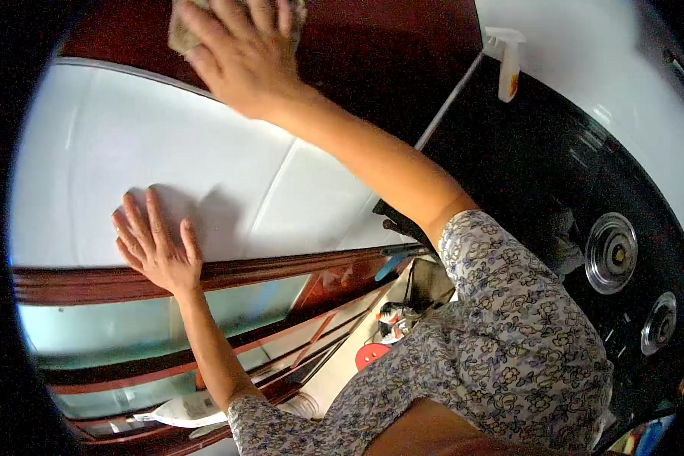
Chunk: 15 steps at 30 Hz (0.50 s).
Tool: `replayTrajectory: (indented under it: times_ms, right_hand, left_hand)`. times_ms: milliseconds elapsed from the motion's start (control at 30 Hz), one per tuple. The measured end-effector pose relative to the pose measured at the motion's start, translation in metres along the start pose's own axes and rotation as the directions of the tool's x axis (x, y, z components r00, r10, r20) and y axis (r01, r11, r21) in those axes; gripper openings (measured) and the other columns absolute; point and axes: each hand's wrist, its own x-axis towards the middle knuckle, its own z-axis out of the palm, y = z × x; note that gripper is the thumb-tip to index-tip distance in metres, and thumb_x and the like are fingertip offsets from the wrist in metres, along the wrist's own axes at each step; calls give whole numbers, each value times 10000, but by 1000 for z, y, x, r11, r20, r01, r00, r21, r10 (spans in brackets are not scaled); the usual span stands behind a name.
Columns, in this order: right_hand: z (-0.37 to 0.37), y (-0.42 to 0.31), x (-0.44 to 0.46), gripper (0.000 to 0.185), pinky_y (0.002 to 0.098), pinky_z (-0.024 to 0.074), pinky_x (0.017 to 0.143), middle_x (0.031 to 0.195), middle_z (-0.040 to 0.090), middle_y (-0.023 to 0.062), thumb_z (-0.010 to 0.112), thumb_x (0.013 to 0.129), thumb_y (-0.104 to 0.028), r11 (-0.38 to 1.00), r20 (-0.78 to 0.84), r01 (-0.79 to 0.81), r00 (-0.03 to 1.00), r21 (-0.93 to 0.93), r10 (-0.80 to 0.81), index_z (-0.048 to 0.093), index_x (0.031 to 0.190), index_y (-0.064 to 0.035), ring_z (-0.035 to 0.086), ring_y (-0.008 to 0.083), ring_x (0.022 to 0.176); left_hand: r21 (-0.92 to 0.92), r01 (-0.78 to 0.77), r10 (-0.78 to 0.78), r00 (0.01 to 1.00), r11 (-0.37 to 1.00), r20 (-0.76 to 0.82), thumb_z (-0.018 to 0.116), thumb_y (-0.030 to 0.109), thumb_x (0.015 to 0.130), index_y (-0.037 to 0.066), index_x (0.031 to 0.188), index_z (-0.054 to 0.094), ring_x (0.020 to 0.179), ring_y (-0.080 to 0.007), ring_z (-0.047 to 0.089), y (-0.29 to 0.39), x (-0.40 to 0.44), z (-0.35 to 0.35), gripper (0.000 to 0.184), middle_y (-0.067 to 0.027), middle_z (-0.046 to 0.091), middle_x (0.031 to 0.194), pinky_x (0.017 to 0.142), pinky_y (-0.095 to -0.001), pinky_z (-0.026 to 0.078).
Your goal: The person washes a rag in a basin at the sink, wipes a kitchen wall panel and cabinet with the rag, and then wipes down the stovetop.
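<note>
My right hand [247,57] lies over a greyish-brown cloth [181,29] and presses it against a dark red glossy panel [387,53] at the top of the view. The fingers are spread across the cloth, and much of it is hidden beneath them. Lower left, my left hand [159,247] rests with fingers apart on a white tiled surface [91,152], close to its dark red edge. It holds nothing.
A black gas stove [509,159] with round metal burners [612,253] takes up the right side. At its far end stands a white spray bottle [510,68]. Glass-fronted cabinets [114,327] run below the white surface. A white bag [186,409] is low at left, near a red round item [370,355].
</note>
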Motion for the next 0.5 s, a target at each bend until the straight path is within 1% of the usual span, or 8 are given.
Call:
replayTrajectory:
  times_ms: [67,100,200,267,333,433,467,500]
  right_hand:
    - [-1,-2,-29,471,606,228,967,1273,425,103,562,818,-371,995,-28,4,1000,95,-1,496,1243,-181,265,389,1273]
    - [-7,1,-57,469,607,204,986,1297,412,94,550,818,-390,997,49,-63,997,37,61,502,1242,-195,241,388,1293]
    - [-39,31,-165,521,554,221,989,1318,383,133,523,805,-204,913,314,-364,858,-183,405,437,1311,-111,248,377,1291]
    - [-40,94,-287,519,478,164,1067,1380,339,151,453,878,-229,751,111,-641,744,-156,658,356,1365,-81,219,346,1327]
    - [-47,144,-382,518,426,106,1121,1444,275,158,383,946,-269,505,-67,-862,507,-50,859,281,1412,-68,187,325,1356]
    - [-48,135,-371,529,414,79,1126,1486,182,149,308,980,-337,342,6,-938,342,-62,940,226,1433,-76,132,313,1378]
    - [-55,122,-344,553,390,16,1130,1525,34,131,279,986,-350,331,130,-933,348,139,928,148,1458,-91,20,284,1404]
    - [-50,113,-317,569,401,-14,1126,1527,-4,123,274,985,-366,458,205,-876,481,150,853,118,1462,-98,-36,274,1405]
  left_hand:
    - [20,-3,3,1000,1000,-8,375,531,905,244,1333,481,1357,-256,277,-1,-2,2,526,-14,369,1442,1100,-414,183]
    - [24,-4,4,1000,1000,-18,372,544,902,249,1327,488,1356,-254,280,-2,-2,4,530,-8,373,1439,1091,-421,202]
    - [45,-20,21,1000,999,-22,358,560,902,245,1326,491,1353,-259,287,0,-1,4,544,-10,371,1442,1080,-435,210]
    - [47,-30,31,999,998,-33,357,571,899,241,1325,494,1349,-259,295,0,0,4,556,-10,373,1440,1080,-429,208]
    - [48,-32,33,999,998,-31,356,575,898,237,1325,494,1348,-260,298,0,0,4,562,-10,375,1439,1081,-426,206]
    - [38,-48,49,998,998,-42,353,549,912,233,1325,495,1345,-261,303,2,2,4,539,-19,376,1438,1081,-426,207]
    - [38,-50,52,998,998,-36,355,542,915,233,1325,494,1344,-261,304,2,1,3,532,-21,376,1438,1080,-428,209]
    - [48,-57,59,998,997,-37,368,522,919,233,1330,489,1341,-268,307,3,2,2,516,-26,374,1439,1077,-428,213]
